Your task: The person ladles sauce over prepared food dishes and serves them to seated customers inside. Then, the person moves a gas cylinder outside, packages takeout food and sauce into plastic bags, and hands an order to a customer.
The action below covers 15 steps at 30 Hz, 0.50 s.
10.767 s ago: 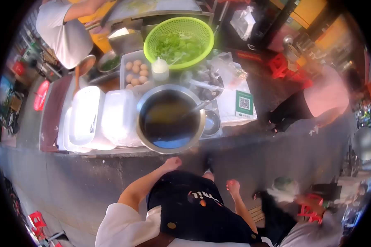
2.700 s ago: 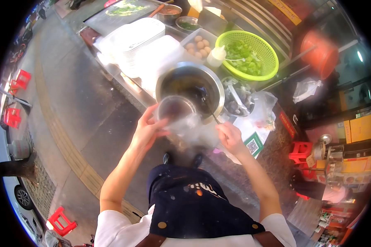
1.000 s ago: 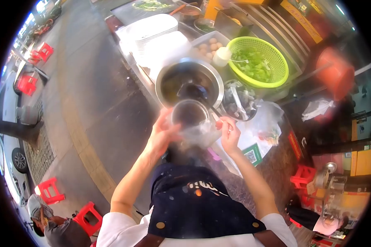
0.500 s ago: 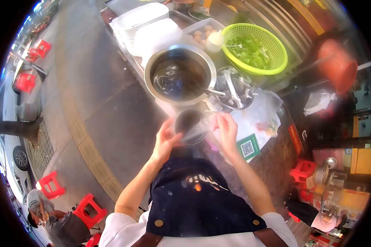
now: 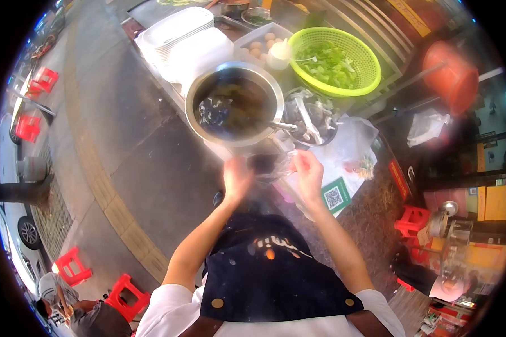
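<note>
A clear plastic bag [image 5: 275,167] with dark liquid in it hangs between my two hands, in front of the pot. My right hand [image 5: 307,167] pinches its upper edge at the right. My left hand [image 5: 237,177], blurred, is closed at the bag's left side. Just beyond them stands a large metal pot [image 5: 191,121] of dark liquid, a ladle [image 5: 284,126] leaning on its right rim. A bowl of plastic bags [image 5: 312,118] sits to the pot's right. Whether a container is inside the held bag, I cannot tell.
White trays [image 5: 177,28] are stacked left of the pot. Behind it are eggs [image 5: 256,45], a squeeze bottle [image 5: 279,54] and a green basket [image 5: 376,67] of lettuce. A QR card [image 5: 335,196] lies at the right. Seated people [image 5: 90,314] and red stools [image 5: 73,267] are lower left.
The ladle, earlier near my right hand, now rests on the pot's rim. My hands have closed in on the bag's top, and the round opening seen before no longer shows.
</note>
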Each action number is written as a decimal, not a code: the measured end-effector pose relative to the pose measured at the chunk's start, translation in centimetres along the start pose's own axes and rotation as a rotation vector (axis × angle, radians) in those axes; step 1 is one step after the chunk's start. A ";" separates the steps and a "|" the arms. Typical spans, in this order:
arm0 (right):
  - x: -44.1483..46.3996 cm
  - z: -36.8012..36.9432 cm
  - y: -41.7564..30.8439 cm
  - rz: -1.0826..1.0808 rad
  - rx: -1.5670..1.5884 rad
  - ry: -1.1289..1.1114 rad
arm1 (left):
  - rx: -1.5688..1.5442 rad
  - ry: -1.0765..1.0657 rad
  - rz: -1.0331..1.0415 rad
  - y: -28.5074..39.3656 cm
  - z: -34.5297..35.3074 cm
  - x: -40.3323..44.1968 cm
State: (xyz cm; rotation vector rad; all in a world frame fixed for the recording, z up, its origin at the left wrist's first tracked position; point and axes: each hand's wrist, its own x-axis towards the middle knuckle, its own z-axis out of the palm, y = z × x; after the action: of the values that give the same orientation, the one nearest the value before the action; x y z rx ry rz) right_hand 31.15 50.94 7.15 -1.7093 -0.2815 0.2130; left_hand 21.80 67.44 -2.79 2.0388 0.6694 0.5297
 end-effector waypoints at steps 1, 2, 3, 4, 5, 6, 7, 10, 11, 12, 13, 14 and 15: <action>0.1 -0.1 0.0 -0.018 0.002 0.017 | -0.043 0.018 -0.032 0.2 -0.2 0.4; 0.1 -0.2 -0.1 -0.019 0.076 0.045 | -0.086 0.037 -0.065 0.6 -0.6 0.7; 0.0 -0.2 -0.3 -0.023 0.152 0.069 | -0.166 0.093 -0.123 1.5 -1.1 0.9; 0.3 0.0 -0.4 -0.037 0.236 0.085 | -0.279 0.039 -0.152 2.2 -1.6 0.9; 0.3 -0.1 -0.6 -0.030 0.245 0.063 | -0.389 -0.003 -0.172 2.9 -2.2 0.9; 0.1 0.2 -1.3 -0.002 0.204 0.060 | -0.497 -0.040 -0.185 3.6 -2.8 1.1; -0.2 0.6 -2.1 0.024 0.161 0.055 | -0.451 -0.058 -0.130 4.8 -3.3 1.2; -1.1 2.3 -3.1 0.061 0.164 -0.056 | -0.639 -0.177 -0.105 8.5 -3.3 0.8; -1.5 3.0 -3.6 0.079 0.176 -0.085 | -0.647 -0.245 -0.089 9.5 -3.6 0.9; -1.8 3.6 -3.9 0.100 0.185 -0.111 | -0.656 -0.316 -0.076 10.7 -4.2 1.1; -1.9 4.2 -3.7 0.038 0.175 -0.074 | -0.592 -0.354 0.001 11.5 -4.8 1.3; -1.7 4.3 -4.0 0.050 0.165 -0.079 | -0.562 -0.414 0.073 12.1 -5.5 1.6; -1.6 4.1 -4.5 0.063 0.155 -0.083 | -0.530 -0.476 0.144 12.7 -6.1 1.9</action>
State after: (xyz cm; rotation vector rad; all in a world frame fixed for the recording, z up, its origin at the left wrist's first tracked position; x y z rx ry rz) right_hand 28.12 54.92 10.94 -1.5593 -0.2657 0.3446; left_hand 22.85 66.77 11.34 1.6222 0.0784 0.2470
